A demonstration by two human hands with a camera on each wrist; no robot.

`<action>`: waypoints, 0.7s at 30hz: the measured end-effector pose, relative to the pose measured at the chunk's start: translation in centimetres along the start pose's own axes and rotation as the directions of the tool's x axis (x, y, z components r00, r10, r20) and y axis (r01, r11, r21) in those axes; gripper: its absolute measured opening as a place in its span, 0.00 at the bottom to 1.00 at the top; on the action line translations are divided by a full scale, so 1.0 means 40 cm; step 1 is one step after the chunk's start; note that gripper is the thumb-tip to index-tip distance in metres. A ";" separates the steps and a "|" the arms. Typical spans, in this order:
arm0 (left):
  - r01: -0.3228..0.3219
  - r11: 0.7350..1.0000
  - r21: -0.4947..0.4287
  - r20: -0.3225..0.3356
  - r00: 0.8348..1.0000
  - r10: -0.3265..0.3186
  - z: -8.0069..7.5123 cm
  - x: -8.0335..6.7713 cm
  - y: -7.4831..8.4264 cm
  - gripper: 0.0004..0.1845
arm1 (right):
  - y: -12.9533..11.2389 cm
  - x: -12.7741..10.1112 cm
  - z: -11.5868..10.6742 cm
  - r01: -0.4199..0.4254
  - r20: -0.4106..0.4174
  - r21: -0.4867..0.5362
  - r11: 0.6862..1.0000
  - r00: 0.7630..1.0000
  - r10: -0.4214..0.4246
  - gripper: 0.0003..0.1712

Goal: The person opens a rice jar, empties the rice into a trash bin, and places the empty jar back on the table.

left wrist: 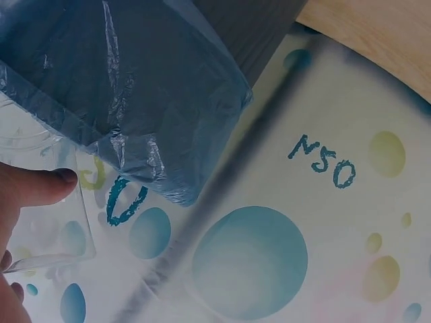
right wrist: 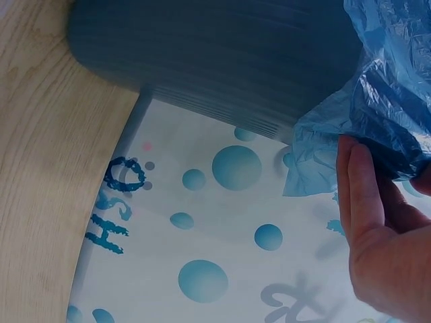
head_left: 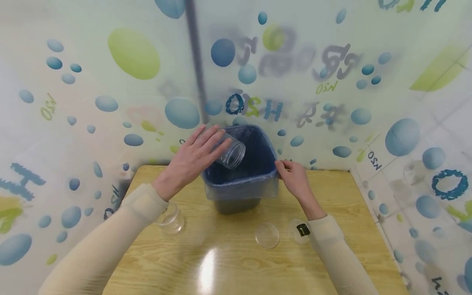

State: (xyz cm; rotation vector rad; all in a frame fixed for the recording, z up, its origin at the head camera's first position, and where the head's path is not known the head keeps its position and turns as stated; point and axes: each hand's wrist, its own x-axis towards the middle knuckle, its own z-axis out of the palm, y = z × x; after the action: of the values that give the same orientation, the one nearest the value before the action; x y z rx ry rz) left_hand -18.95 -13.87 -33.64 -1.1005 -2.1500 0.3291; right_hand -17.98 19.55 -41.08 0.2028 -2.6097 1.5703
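Note:
My left hand [head_left: 199, 152] grips a clear plastic jar [head_left: 233, 155], tilted with its threaded open mouth over the bin. In the left wrist view the thumb lies along the side of the jar [left wrist: 57, 232]. The dark grey bin [head_left: 236, 206] stands on the table, lined with a blue plastic bag [head_left: 241, 186] folded down over its rim. At the bin's right rim, my right hand [head_left: 295, 178] pinches the edge of the bag; the right wrist view shows the bag [right wrist: 390, 101] bunched between thumb and fingers.
Another clear jar [head_left: 172, 221] stands on the wooden table [head_left: 228, 262] below the left forearm. A clear round lid [head_left: 267, 235] lies in front of the bin, and a second clear disc with a black label [head_left: 303, 230] is beside the right sleeve. A patterned curtain [head_left: 309, 119] hangs close behind the bin.

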 end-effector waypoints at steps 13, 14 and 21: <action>0.084 0.992 -0.097 -0.019 0.996 -0.087 0.002 -0.029 -0.004 0.41 | 0.003 -0.007 -0.001 -0.034 0.017 0.009 0.999 0.999 0.034 0.26; 0.089 0.992 -0.090 -0.017 0.996 -0.091 0.001 -0.032 -0.003 0.41 | 0.002 -0.007 -0.001 -0.035 0.018 0.010 0.999 0.999 0.035 0.26; 0.128 0.990 -0.060 -0.093 0.987 -0.133 -0.004 -0.043 -0.002 0.40 | -0.007 -0.007 -0.001 -0.039 0.017 0.020 0.999 0.999 0.039 0.26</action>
State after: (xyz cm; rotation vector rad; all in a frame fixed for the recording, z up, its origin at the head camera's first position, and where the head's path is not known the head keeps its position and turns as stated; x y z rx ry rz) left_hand -18.19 -15.27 -34.28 -0.9787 -2.1432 0.1560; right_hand -17.67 19.46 -40.86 0.1683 -2.6273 1.6150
